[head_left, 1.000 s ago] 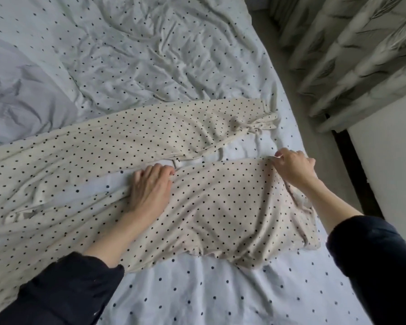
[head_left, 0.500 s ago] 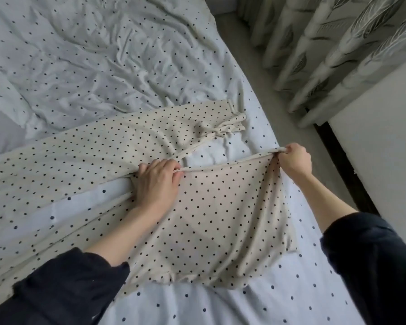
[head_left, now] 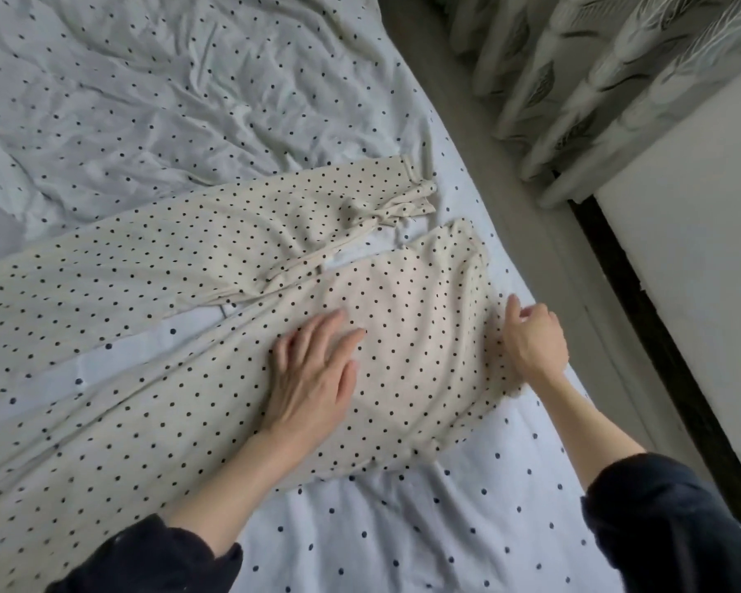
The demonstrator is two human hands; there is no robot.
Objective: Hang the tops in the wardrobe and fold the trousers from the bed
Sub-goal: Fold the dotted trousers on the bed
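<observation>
Two legs of the cream polka-dot trousers (head_left: 197, 267) lie spread across the bed (head_left: 403, 528), parted by a strip of bare sheet; I judge the step in hand to be flattening the nearer leg before the first fold. My left hand (head_left: 313, 374) lies flat on that leg, fingers straight and pressing, gripping nothing. My right hand (head_left: 531, 340) sits at the leg's hem end, at the bed's edge, fingers loosely bent; whether it pinches the cloth I cannot tell. The far leg's cuff (head_left: 407, 199) is bunched and puckered.

Material: thin, soft jersey, creased in shallow diagonal ridges, limp enough to slide on the sheet. The bed's sheet is pale blue-white with sparser dark dots, heavily rumpled beyond the trousers.

Next move, in my judgement: smooth the far cuff, then lay one leg squarely over the other, seams matched, holding both ends so the cloth does not drag.
</observation>
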